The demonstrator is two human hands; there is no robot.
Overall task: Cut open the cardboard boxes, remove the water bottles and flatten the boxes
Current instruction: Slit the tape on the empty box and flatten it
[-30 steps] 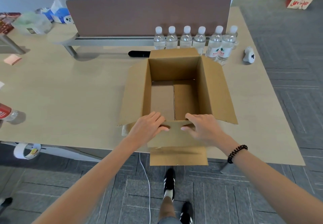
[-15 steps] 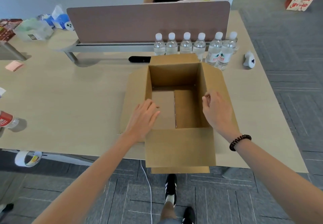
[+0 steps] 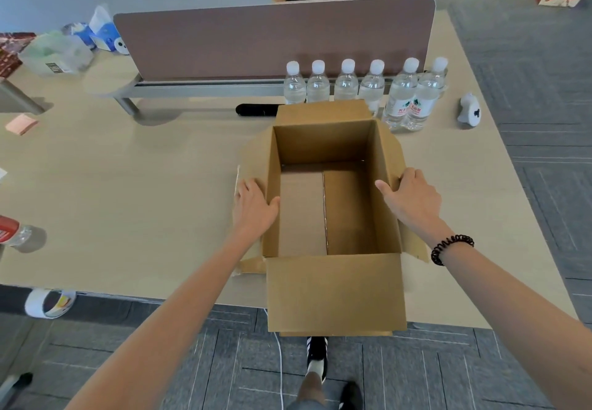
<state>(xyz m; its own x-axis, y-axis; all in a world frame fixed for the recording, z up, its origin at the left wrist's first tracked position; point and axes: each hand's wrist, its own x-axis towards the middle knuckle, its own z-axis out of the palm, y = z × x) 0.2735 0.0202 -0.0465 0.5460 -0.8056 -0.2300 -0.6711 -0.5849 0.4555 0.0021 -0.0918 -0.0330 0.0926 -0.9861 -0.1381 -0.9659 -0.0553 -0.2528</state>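
Note:
An empty brown cardboard box (image 3: 323, 150) stands open on the beige table, its flaps spread outward and its near flap hanging over the table edge. My left hand (image 3: 254, 208) grips the box's left wall, thumb inside and fingers on the outer flap. My right hand (image 3: 410, 198) grips the right wall the same way, thumb inside. Several clear water bottles (image 3: 347, 84) with white caps stand in a row behind the box, against the divider.
A brown desk divider (image 3: 272, 38) runs across the back of the table (image 3: 128, 185). A black-handled tool (image 3: 256, 110) lies behind the box's left. A white device (image 3: 469, 111) sits far right. A red-labelled bottle (image 3: 12, 232) lies at left. A person stands behind the divider.
Both hands left the near flap, which folded down over the table edge. They moved apart and now grip the left and right walls of the box.

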